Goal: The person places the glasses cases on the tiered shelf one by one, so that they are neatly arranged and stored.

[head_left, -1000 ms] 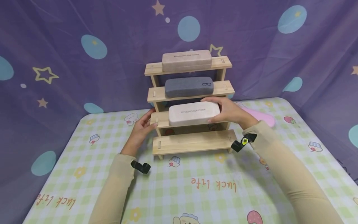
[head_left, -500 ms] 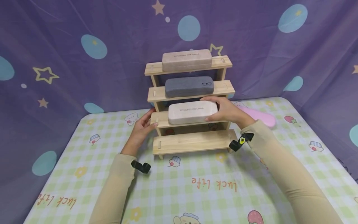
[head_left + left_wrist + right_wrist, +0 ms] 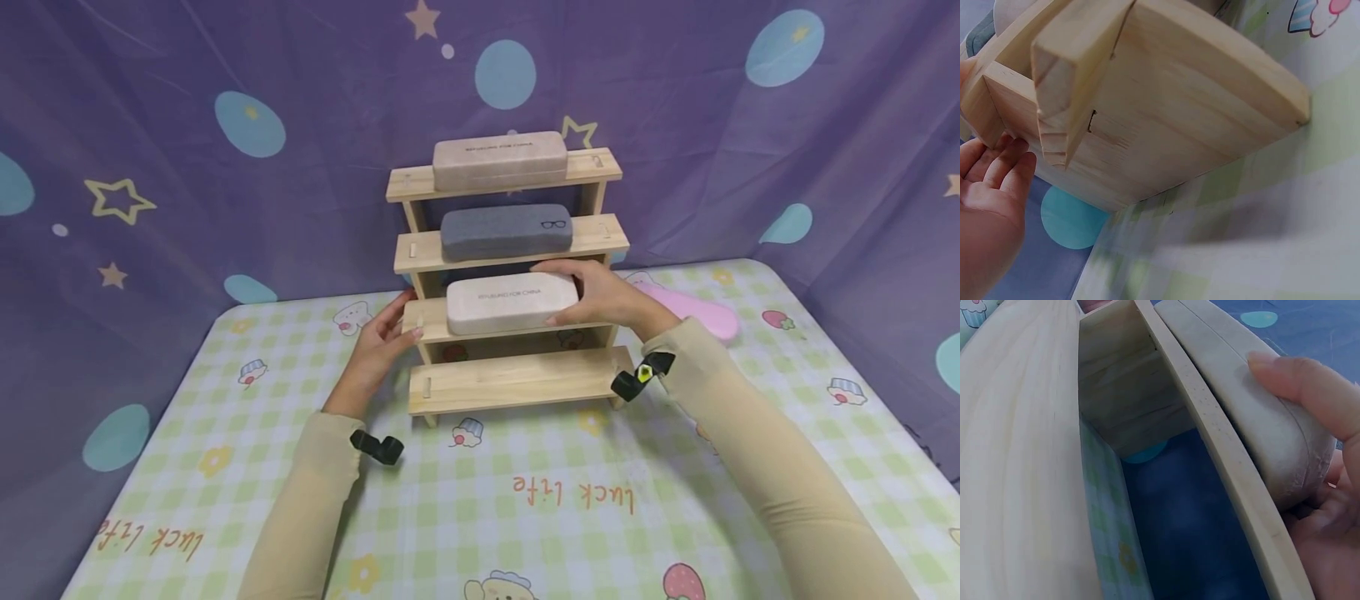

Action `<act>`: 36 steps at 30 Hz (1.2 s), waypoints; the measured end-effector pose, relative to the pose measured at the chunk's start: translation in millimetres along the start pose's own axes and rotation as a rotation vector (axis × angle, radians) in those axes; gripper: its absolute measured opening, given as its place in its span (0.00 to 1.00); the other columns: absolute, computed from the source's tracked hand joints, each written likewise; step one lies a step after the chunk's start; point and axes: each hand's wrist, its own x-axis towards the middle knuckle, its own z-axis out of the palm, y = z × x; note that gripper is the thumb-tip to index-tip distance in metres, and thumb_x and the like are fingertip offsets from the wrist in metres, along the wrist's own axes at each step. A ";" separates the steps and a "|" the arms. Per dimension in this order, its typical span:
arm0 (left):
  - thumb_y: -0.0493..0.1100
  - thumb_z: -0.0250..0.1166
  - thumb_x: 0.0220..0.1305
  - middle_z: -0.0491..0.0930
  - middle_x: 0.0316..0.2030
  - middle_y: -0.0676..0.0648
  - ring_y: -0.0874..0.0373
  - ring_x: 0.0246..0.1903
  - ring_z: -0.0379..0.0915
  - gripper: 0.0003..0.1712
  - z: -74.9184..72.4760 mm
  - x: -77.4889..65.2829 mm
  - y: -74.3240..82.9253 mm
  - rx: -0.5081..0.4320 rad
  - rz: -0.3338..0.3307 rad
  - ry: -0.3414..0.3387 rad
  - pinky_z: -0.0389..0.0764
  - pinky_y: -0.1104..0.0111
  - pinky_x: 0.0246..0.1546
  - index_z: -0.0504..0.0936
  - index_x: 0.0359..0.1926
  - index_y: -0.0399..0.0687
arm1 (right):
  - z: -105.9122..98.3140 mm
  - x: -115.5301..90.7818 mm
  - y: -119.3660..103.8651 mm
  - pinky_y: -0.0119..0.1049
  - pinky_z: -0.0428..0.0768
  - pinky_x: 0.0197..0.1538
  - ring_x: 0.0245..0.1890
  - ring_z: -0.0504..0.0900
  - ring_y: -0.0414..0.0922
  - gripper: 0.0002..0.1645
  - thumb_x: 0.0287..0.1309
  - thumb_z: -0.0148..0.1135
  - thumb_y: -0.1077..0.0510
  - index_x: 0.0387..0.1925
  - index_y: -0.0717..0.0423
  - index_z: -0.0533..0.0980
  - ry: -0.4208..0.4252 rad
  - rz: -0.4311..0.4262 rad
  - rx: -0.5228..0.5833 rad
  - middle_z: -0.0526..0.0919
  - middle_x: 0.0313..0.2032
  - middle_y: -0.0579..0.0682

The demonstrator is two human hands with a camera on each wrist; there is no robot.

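A white glasses case [image 3: 512,303] with lettering on its lid lies along the third board down of a stepped wooden display rack [image 3: 517,382]. Its right end is gripped by my right hand [image 3: 603,296], the thumb in front and the fingers behind. In the right wrist view the thumb presses the side of the case [image 3: 1235,381], close over the board's edge. My left hand [image 3: 378,346] holds the left end of that same board, thumb at the front. The left wrist view has its fingers [image 3: 1007,162] bent against the board's end.
A beige glasses case [image 3: 500,162] sits on the top board and a grey-blue one [image 3: 506,233] on the second. Behind my right hand a pink case [image 3: 693,312] lies on the checked tablecloth [image 3: 465,533]. A purple curtain [image 3: 337,167] hangs behind the rack.
My right hand has shifted slightly left, sliding the white glasses case a little left along the third board. The left hand has stayed at the rack's left end.
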 end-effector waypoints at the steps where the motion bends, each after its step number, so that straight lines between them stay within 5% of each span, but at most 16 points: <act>1: 0.28 0.58 0.60 0.57 0.69 0.38 0.60 0.59 0.66 0.40 0.1 0.0 0.1 0.001 0.000 0.001 0.73 0.77 0.53 0.53 0.71 0.38 | 0.1 -0.1 -0.1 0.35 0.77 0.37 0.38 0.74 0.48 0.45 0.38 0.76 0.64 0.63 0.56 0.69 0.001 0.001 0.002 0.77 0.48 0.57; 29: 0.28 0.57 0.61 0.57 0.69 0.37 0.58 0.61 0.64 0.39 -1.3 -0.3 -2.1 0.026 0.006 0.006 0.72 0.77 0.55 0.54 0.71 0.38 | -0.6 -0.7 -0.4 0.36 0.77 0.39 0.39 0.74 0.48 0.48 0.43 0.74 0.61 0.67 0.56 0.63 -0.026 0.019 -0.064 0.75 0.50 0.57; 36: 0.27 0.56 0.60 0.57 0.69 0.37 0.64 0.56 0.67 0.39 0.2 -1.3 0.6 0.010 0.010 -0.003 0.73 0.77 0.53 0.54 0.71 0.38 | -4.7 -8.9 1.3 0.31 0.78 0.45 0.46 0.74 0.48 0.49 0.46 0.72 0.65 0.69 0.57 0.59 -0.059 -0.026 0.025 0.67 0.60 0.58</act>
